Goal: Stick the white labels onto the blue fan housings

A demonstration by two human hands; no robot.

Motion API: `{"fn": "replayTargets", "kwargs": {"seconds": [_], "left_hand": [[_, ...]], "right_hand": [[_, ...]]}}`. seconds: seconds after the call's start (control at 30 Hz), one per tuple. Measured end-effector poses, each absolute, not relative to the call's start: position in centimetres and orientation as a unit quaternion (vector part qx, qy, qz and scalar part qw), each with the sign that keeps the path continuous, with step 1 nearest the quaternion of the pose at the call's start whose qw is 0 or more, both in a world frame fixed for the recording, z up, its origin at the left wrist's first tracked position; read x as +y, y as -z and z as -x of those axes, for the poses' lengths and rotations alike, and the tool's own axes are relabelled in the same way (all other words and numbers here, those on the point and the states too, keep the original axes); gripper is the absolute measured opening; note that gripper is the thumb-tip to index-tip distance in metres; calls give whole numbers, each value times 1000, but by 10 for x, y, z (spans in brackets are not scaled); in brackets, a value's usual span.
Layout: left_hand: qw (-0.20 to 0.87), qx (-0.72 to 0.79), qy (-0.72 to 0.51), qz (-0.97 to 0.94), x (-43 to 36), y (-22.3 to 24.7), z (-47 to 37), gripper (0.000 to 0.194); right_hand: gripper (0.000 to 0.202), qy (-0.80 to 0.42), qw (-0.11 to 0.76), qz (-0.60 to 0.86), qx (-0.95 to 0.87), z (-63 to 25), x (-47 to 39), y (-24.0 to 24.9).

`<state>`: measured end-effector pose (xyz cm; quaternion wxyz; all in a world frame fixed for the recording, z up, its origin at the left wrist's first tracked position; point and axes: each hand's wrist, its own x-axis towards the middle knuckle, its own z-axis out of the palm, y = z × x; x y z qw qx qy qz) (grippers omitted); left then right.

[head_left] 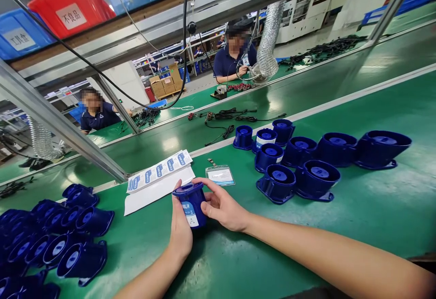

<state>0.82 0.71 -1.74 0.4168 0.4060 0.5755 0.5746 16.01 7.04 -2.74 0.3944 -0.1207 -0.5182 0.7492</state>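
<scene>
A dark blue plastic housing (197, 208) with a white and light blue label on its side is held above the green bench, its flanged end up. My left hand (180, 228) presses against its left side, fingers partly hidden behind it. My right hand (223, 206) grips the right side, thumb at the label side and index finger along the top edge. Behind the housing lie a sheet of printed labels (160, 171) and white backing paper (156, 194). A clear badge holder (220, 175) lies just beyond my right hand.
Many blue housings (81, 260) cluster at the left, several more (318, 176) at the right. Black cables (235, 115) lie beyond the bench's metal strip. A metal post (68, 122) slants at the left. Two people (233, 58) sit across; bins (73, 10) stand overhead.
</scene>
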Motion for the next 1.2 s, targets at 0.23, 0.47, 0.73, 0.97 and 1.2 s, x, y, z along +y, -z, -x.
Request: {"fn": "replayTargets", "kwargs": {"seconds": [0.23,0.47,0.73,0.97,1.2], "left_hand": [[359,589,-556,-463,10,26,-5,85],[368,591,-495,-520,8,27,-7,95],[447,489,-546,-513,6,11,-1,101],[409,535,-561,-482,8,4,0,77],[411,529,-561,-487,11,8,-2,81]], "right_hand": [[68,-700,410,179,-557,-159,63,24],[61,-698,415,194,-550,-158,71,32],[74,-754,379,119,-524,-162,94,32],[71,-750,384,115,-526,-158,84,30],[66,-730,401,155,-532,-155,75,28]]}}
